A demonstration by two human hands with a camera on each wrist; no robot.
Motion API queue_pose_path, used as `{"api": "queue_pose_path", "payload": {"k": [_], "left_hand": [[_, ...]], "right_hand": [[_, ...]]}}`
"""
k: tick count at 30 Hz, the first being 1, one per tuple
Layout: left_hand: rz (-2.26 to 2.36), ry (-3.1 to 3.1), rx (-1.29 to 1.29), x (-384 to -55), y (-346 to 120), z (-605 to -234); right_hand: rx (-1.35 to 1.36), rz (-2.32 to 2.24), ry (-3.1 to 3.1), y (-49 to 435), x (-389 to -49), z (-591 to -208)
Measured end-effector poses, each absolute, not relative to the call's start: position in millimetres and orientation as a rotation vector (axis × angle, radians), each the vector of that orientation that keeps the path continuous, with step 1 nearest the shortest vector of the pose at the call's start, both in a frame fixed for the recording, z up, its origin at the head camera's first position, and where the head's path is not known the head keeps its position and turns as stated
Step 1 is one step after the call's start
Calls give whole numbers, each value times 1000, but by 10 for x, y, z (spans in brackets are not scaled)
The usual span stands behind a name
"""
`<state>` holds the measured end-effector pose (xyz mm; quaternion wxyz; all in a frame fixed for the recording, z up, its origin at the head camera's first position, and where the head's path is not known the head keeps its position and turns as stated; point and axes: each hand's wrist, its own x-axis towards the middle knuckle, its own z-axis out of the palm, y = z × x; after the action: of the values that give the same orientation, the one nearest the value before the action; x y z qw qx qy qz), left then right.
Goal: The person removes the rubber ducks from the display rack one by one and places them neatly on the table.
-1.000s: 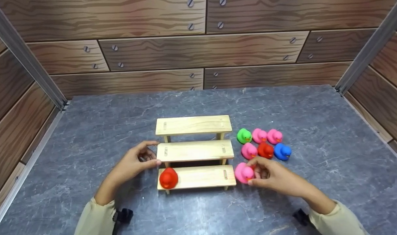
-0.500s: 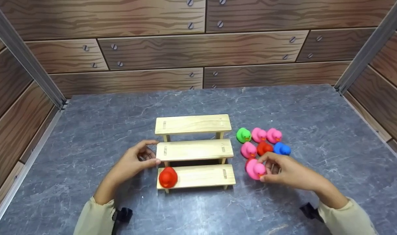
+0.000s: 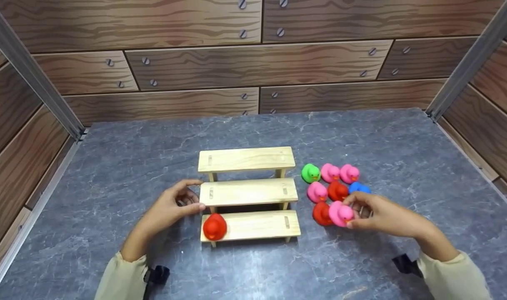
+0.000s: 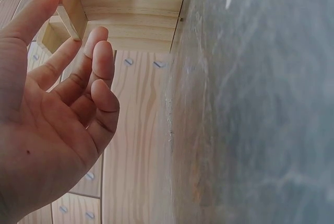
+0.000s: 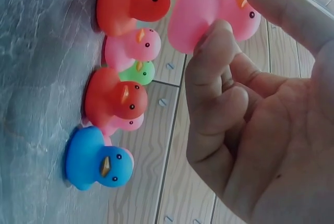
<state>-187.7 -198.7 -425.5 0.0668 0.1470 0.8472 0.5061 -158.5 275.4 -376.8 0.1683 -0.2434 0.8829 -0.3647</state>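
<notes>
A pink rubber duck (image 3: 341, 214) is pinched between the thumb and fingers of my right hand (image 3: 382, 214). In the right wrist view that pink duck (image 5: 201, 12) is raised off the table, beside a standing red duck (image 5: 125, 2). My left hand (image 3: 174, 204) holds the left end of the middle step (image 3: 249, 191) of a three-step wooden stand, thumb at its front corner and index finger at its back corner. The left wrist view has the board's end (image 4: 73, 12) between these fingertips. Another red duck (image 3: 214, 227) sits at the left of the lowest step (image 3: 257, 226).
Right of the stand, several ducks stand in a cluster: green (image 3: 310, 173), pink, red and a blue duck (image 3: 358, 188) partly behind my right hand. The top step (image 3: 246, 159) rises at the back. Wood-patterned walls (image 3: 253, 66) enclose the grey marbled table (image 3: 153, 146).
My right hand has carried the pink duck rightward, away from the lowest step's right end. The red duck behind it has come into view. My left hand stays put.
</notes>
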Motion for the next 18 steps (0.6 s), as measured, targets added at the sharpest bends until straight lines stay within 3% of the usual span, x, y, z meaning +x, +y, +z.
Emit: {"api": "queue_pose_path", "payload": {"k": [18], "left_hand": [[1527,2551,451,-1868,-1995,-4244]], "right_hand": [[-652,-976,2546,2900,-1625,-3748]]}}
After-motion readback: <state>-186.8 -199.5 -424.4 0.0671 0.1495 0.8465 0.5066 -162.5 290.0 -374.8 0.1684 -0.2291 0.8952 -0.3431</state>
